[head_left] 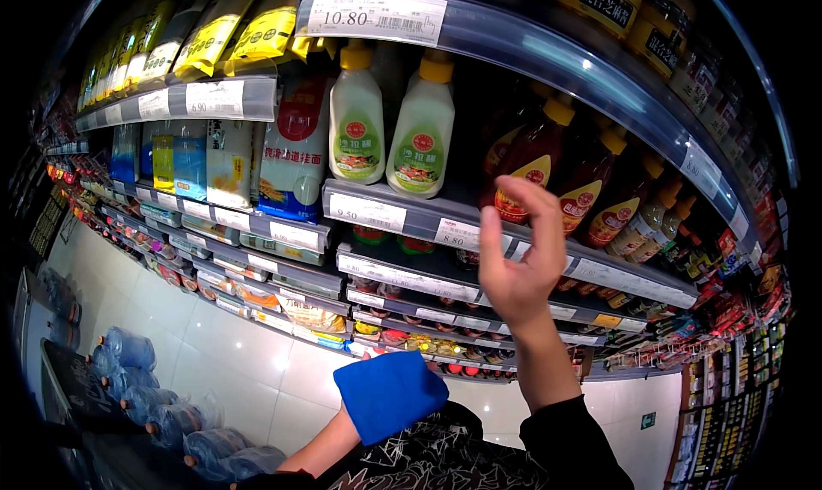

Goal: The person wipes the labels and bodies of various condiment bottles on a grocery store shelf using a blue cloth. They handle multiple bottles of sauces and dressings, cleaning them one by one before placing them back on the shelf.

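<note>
My left hand (pixel 343 423) holds a folded blue cloth (pixel 390 396) low in front of my body. The cloth covers its fingers. My right hand (pixel 524 255) is raised at the shelf, fingers curved and thumb apart, with nothing between them. Just behind it stands a dark red sauce bottle (pixel 533 160) with a yellow cap; I cannot tell whether the fingertips touch it. Two white dressing bottles, a nearer one (pixel 419 130) and one beside it (pixel 356 118), stand upright to the left on the same shelf (pixel 479 209).
More red sauce bottles (pixel 585 182) line the shelf to the right. Above runs another shelf edge (pixel 514 41) with price labels. Noodle packets (pixel 293 148) fill the shelf at left. Large water jugs (pixel 175 426) stand at lower left by a dark surface (pixel 81 404).
</note>
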{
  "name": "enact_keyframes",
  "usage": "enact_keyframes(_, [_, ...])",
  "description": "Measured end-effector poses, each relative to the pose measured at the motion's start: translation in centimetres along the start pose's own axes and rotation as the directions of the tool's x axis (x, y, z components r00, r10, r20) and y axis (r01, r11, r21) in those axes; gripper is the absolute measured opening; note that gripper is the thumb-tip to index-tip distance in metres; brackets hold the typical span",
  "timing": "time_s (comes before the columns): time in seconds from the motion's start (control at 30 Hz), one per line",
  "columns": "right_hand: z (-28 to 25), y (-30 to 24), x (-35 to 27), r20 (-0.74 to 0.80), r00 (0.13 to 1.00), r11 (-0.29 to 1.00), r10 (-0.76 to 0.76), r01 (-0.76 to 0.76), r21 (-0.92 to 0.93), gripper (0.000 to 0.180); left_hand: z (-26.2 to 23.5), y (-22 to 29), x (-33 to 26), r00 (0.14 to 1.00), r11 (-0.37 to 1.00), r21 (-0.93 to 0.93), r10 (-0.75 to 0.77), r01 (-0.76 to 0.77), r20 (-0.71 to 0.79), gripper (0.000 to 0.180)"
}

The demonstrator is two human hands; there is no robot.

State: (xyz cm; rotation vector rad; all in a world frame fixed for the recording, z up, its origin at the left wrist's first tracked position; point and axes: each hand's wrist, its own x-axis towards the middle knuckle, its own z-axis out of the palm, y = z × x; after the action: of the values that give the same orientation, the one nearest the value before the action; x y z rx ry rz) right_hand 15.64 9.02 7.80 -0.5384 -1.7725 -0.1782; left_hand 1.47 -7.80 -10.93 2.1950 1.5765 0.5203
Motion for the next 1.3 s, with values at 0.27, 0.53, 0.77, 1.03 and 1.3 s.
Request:
enact_keyframes(0.27, [7.4, 1.2, 2.3, 0.181, 0.917, 0.934, 0.356, -0.348, -0.076, 0.086, -3.8, 3.8, 0.3, 0.956, 0.982, 0.052, -0.188, 0.18, 0.227, 0.023])
enact_keyframes(0.53, [10.0, 2.7, 2.5, 0.246, 0.821, 0.832, 0.516, -0.548, 0.084, 0.049, 4.1, -0.5, -4.7, 0.99, 0.99, -0.04, -0.136, 0.135, -0.023, 0.04])
enact_keyframes(0.77, [8.0, 4.3, 0.5, 0.06, 0.994, 0.908, 0.092, -0.108, 0.404, 0.057, 6.8, -1.0, -4.9, 0.922, 0.536, -0.777, -0.358, 0.33, 0.145, 0.05])
enact_keyframes(1.03, [2.3, 0.4, -3.8, -0.025, 0.984, 0.737, -0.175, 0.148, 0.659, 0.062, -1.8, 5.8, 2.0, 0.906, 0.827, -0.394, -0.421, 0.401, 0.039, 0.041])
enact_keyframes(1.3, [0.6, -5.1, -12.6, 0.622, 0.559, 0.167, 0.548, -0.802, 0.574, 0.058, 0.1, 3.9, 1.2, 0.856, -0.379, -0.866, -0.507, -0.326, -0.101, 0.06])
